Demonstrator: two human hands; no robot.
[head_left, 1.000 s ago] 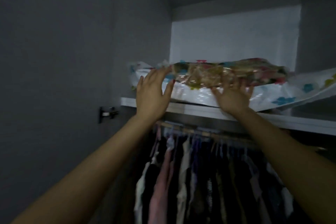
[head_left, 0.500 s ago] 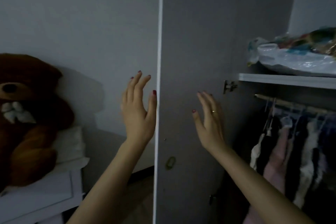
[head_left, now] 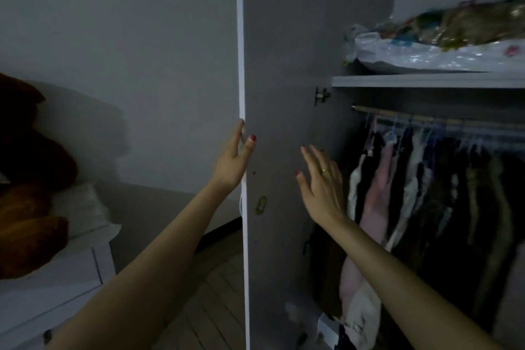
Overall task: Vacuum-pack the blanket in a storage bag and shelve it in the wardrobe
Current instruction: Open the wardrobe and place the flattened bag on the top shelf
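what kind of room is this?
Most likely a bedroom. An open wardrobe door, clothes on a rail, a packed storage bag on the shelf, and a teddy bear on a white dresser.

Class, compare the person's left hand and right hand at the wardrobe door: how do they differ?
The left hand grips the grey wardrobe door's white edge; the right hand is spread flat before its inner face. Only the right hand shows a ring. Both show red-painted nails.

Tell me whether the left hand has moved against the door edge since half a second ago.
Yes. The left hand has closed onto the wardrobe door edge, thumb now on its inner face.
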